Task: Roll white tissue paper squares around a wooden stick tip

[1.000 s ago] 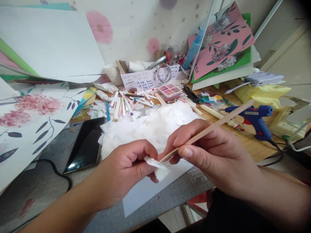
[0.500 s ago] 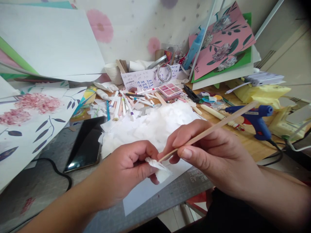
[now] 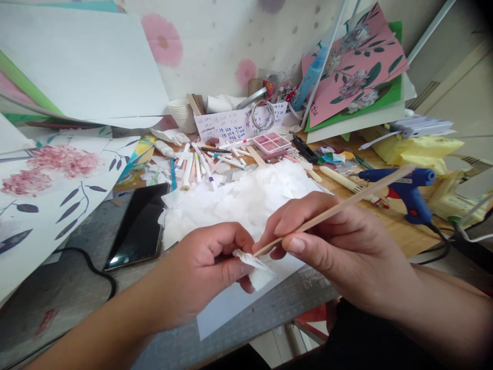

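Between the thumb and fingers of my left hand [image 3: 210, 267] is a small crumpled piece of thin white tissue paper [image 3: 260, 275], its loose end hanging to the right. My right hand [image 3: 331, 241] pinches a thin flat wooden stick [image 3: 346, 200], slanted with its far end up to the right. The stick's lower tip touches the folded top of the tissue, beside my left fingertips. Just behind both hands lies a heap of white tissue pieces [image 3: 246, 192] on a white sheet of paper [image 3: 227, 313].
A black phone [image 3: 136, 228] lies left of the heap. Markers [image 3: 200, 167] and a pink palette [image 3: 270, 144] are scattered behind it. On the right rests a blue glue gun [image 3: 412, 192]. Flower pictures stand at left [image 3: 57, 174] and right [image 3: 354, 72]. A cutting mat [image 3: 277, 313] lies beneath.
The whole view has shifted slightly. Both hands keep nearly the same pose, with the stick tip still at the tissue.
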`<state>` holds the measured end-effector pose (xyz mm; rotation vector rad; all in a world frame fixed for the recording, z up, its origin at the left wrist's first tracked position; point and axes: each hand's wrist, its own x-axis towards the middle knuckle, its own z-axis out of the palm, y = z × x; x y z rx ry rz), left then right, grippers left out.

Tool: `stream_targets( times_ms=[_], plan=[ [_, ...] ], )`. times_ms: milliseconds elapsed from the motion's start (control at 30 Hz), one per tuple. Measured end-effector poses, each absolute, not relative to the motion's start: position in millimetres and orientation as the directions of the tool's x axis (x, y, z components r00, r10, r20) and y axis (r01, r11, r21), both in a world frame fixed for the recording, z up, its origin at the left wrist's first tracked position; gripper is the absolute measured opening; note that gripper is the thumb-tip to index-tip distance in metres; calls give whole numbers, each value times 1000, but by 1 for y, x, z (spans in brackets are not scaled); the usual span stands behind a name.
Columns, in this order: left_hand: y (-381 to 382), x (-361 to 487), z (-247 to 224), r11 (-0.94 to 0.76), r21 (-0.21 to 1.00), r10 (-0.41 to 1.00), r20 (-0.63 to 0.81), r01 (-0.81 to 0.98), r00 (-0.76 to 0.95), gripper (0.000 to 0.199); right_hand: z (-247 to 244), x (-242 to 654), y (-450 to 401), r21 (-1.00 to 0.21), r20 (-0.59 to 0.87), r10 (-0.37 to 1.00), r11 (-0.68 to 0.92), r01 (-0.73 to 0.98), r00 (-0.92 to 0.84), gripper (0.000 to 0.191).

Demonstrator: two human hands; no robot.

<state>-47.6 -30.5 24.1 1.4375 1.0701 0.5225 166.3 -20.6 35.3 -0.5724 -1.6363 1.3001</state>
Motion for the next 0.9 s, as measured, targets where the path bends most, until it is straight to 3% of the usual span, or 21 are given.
stream_targets(
  times_ms=[700, 900],
  plan=[
    [-28, -44, 24, 149, 967, 869, -228, 206, 439, 5, 31, 163, -21, -936, 333, 838, 238, -259, -433, 4],
    [-29, -47, 22, 108, 952, 919, -206, 287, 337, 19, 26, 161, -21, -939, 308, 860, 206, -276, -406, 3]
  ],
)
